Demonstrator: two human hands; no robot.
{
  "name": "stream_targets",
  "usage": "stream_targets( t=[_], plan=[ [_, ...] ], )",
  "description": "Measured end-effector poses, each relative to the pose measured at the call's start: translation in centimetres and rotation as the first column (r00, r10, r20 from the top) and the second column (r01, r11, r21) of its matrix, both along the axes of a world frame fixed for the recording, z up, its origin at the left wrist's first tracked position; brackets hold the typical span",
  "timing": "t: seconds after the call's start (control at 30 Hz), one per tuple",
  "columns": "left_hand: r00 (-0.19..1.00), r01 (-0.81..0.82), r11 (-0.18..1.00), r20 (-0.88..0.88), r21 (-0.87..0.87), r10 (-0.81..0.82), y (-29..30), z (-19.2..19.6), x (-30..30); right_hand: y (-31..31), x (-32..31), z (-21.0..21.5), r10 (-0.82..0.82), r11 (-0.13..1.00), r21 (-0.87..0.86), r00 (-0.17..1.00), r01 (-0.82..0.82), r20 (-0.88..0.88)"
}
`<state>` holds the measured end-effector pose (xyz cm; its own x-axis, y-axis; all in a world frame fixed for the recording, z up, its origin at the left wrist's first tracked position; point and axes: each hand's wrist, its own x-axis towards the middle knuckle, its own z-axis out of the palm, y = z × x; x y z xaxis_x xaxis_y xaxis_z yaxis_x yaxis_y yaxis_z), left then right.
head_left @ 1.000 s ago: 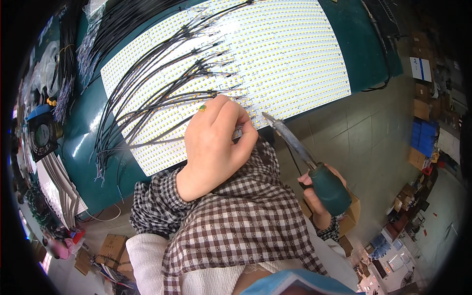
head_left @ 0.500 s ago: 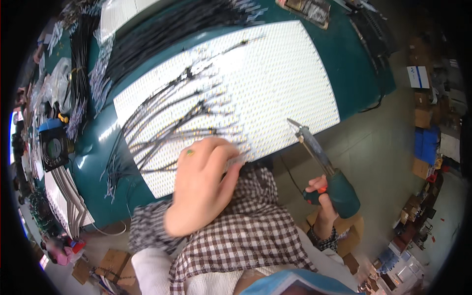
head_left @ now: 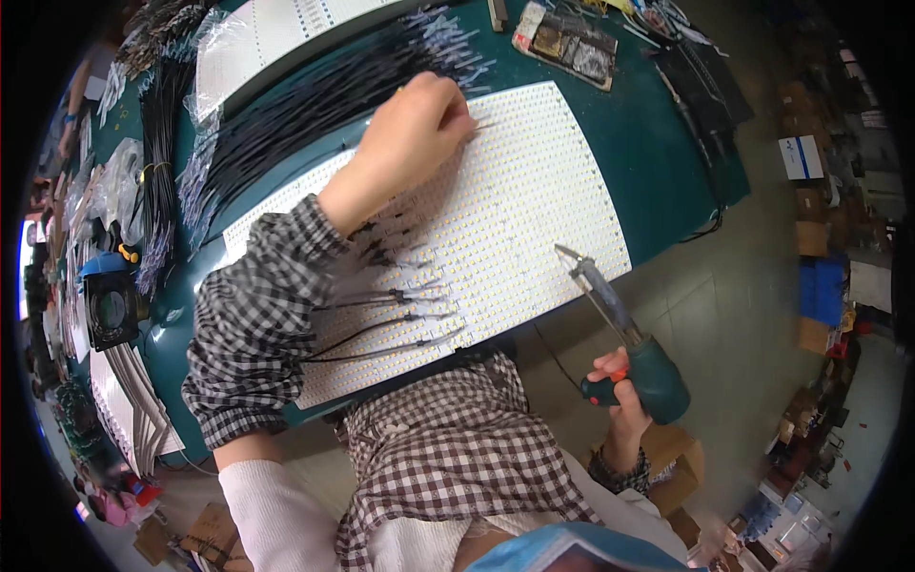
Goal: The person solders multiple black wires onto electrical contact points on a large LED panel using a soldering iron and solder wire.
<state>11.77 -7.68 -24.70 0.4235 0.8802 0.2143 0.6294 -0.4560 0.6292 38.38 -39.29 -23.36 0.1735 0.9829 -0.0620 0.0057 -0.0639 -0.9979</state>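
Observation:
A white LED panel (head_left: 534, 191), dotted with rows of small yellow chips, lies on the green table. Black wires (head_left: 367, 353) with bared tips rest across its left half, partly hidden beneath my left sleeve. My left hand (head_left: 410, 133) has its fingers pinched at the panel's far edge; a thin wire end pokes out past the fingertips, the rest being covered by the hand. My right hand (head_left: 624, 391) grips the green soldering gun (head_left: 658, 381) with red trigger, off the panel's near right corner. Its metal tip points up and left, over the panel's right part.
A bundle of black wires (head_left: 315, 119) lies behind the panel. Farther back stands a stack of white panels (head_left: 276, 48). A stained solder tray (head_left: 567, 46) sits at the back right. On the left are a small black fan (head_left: 110, 310) and more stacked panels (head_left: 133, 400).
My left hand has moved from the panel's near edge to its far edge, and its fingers now close on a wire there. The soldering gun has hardly moved.

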Motion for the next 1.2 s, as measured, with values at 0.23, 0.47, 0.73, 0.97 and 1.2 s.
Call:
stream_targets(
  t=[0.23,0.47,0.73,0.97,1.2],
  plan=[
    [0.993,0.106,0.985,0.072,-0.137,-0.097,-10.5,10.3,-2.0,-0.5,0.3,0.2,-0.069,0.997,0.036,0.997,0.068,0.034],
    [1.000,-0.017,0.963,0.011,-0.270,0.021,-21.7,5.0,-2.6,-0.8,-0.4,0.4,0.062,0.997,0.039,0.997,-0.063,0.038],
    [0.984,-0.126,0.981,0.105,-0.146,0.142,-22.5,2.9,-1.9,-2.2,-1.1,0.7,0.145,0.988,0.046,0.988,-0.147,0.044],
    [0.985,-0.109,0.988,0.122,-0.111,0.122,-22.1,2.2,-1.7,-3.6,-0.7,0.1,0.061,0.997,-0.045,0.997,-0.063,-0.037],
    [0.988,-0.034,0.984,0.145,-0.173,0.060,-21.1,2.6,-1.5,-4.0,-0.9,0.7,0.087,0.996,-0.016,0.979,-0.085,0.184]
  ],
)
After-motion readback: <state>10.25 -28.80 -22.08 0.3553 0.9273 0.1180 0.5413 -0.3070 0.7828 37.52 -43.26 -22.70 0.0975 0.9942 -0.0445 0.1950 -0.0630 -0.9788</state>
